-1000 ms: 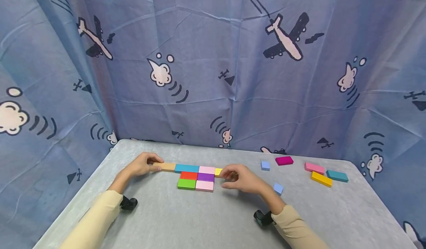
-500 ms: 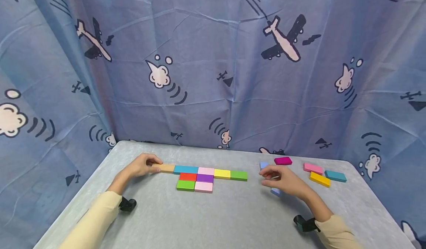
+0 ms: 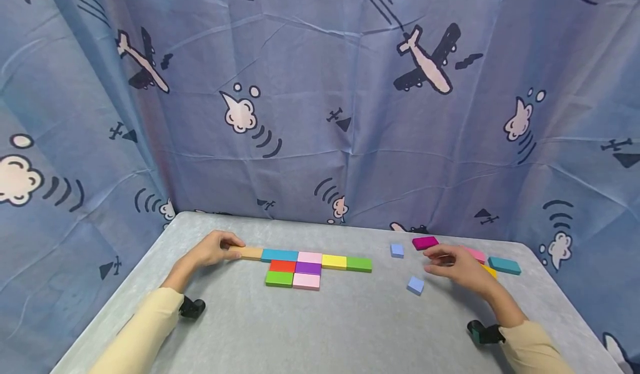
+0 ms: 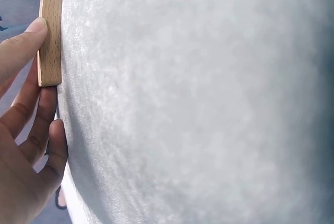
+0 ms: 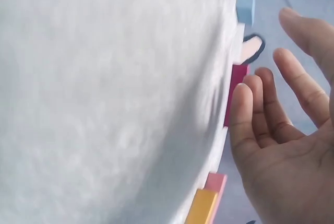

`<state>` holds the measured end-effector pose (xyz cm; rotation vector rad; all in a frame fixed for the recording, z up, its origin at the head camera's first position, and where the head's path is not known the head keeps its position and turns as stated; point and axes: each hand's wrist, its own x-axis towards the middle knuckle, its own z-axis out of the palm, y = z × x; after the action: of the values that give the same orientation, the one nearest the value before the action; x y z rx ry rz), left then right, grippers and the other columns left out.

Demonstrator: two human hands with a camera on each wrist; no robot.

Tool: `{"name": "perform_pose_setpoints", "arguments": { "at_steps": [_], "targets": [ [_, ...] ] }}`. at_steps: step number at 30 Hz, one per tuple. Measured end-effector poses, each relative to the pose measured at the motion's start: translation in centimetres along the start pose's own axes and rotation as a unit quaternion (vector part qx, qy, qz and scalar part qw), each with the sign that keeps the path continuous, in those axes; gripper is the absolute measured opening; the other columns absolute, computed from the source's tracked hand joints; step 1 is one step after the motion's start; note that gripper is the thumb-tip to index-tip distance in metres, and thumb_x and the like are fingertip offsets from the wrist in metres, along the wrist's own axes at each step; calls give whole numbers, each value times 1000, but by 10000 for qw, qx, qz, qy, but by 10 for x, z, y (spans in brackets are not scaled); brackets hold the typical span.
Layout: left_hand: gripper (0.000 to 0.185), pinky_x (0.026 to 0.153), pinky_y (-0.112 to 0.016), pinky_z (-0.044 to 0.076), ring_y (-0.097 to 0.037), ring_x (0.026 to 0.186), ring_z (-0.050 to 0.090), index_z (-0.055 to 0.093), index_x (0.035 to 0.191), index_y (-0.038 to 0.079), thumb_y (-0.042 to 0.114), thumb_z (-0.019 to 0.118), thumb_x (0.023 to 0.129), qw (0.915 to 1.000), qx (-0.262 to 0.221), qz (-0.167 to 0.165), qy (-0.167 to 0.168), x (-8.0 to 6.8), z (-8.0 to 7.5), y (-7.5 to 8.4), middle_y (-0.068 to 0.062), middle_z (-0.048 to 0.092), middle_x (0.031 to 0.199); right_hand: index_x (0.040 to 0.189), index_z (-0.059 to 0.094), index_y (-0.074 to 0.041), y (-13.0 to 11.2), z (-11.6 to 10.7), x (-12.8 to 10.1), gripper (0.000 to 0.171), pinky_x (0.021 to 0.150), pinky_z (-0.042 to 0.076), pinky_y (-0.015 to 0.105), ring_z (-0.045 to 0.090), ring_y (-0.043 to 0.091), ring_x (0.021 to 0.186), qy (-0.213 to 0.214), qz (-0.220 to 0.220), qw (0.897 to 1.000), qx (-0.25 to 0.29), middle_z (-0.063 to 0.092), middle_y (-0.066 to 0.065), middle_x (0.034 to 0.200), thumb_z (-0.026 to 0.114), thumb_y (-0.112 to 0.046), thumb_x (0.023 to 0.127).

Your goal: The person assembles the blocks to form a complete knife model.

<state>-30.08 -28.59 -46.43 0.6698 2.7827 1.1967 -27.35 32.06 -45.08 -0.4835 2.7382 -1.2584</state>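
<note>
My left hand (image 3: 216,247) pinches the free end of a natural wooden block (image 3: 248,253), thumb along its near side in the left wrist view. That block begins a row with a blue block (image 3: 280,255), a pale pink block (image 3: 310,257), a yellow block (image 3: 334,261) and a green block (image 3: 359,264). Below the row lie a red block (image 3: 283,266), a purple block (image 3: 308,268), a second green block (image 3: 279,279) and another pale pink block (image 3: 306,281). Holding nothing, my right hand (image 3: 462,268) hovers with loosely bent fingers near a magenta block (image 3: 425,243).
Two small light blue blocks (image 3: 397,250) lie left of the right hand. Partly behind that hand are a pink block (image 3: 475,254) and an orange-yellow block (image 3: 491,271), beside a teal block (image 3: 505,265). A patterned curtain (image 3: 300,113) hangs behind the grey table (image 3: 325,329).
My right hand has moved away rightward from the yellow block, past the light blue blocks, uncovering the green block at the row's end. My left hand stays on the wooden block.
</note>
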Motion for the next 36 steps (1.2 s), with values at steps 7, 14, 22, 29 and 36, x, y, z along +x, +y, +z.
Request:
{"name": "perform_pose_setpoints", "arguments": {
  "at_steps": [7,14,22,29,36],
  "targets": [
    [19,70,-31,46,-19,79,57,71,96,4,7,76,77,10000,1,5,-12,1,1,-1,-3,66,89,120,58,-2,11,-9,10,53,86,44,48,51,38,107,313,35,9992,-239,55,19,120,76,-30,79],
    [20,69,-30,46,-19,79,57,71,96,3,8,76,78,10000,-40,34,-40,1,1,0,-5,66,90,124,54,2,12,-11,24,63,92,34,58,41,46,116,470,-243,9979,-363,49,25,125,79,-31,75],
    [20,70,-30,47,-18,80,58,71,96,4,9,77,77,10000,-14,8,-7,1,2,-2,-5,66,90,130,48,-1,13,-3,39,73,91,37,57,42,44,114,419,125,9984,-348,43,27,130,80,-35,74],
    [19,71,-29,47,-16,80,58,71,95,5,9,77,77,10000,7,-16,30,1,2,-2,-5,67,89,129,52,-3,15,2,47,68,83,44,47,46,38,104,412,253,9975,-510,47,25,125,79,-35,75],
    [20,71,-30,47,-20,81,57,70,96,3,9,76,78,10000,-53,-25,-28,1,1,-2,-7,66,91,116,60,2,12,5,52,47,77,46,42,51,33,91,556,42,9950,-829,56,22,108,78,-16,77]
  ]
}}
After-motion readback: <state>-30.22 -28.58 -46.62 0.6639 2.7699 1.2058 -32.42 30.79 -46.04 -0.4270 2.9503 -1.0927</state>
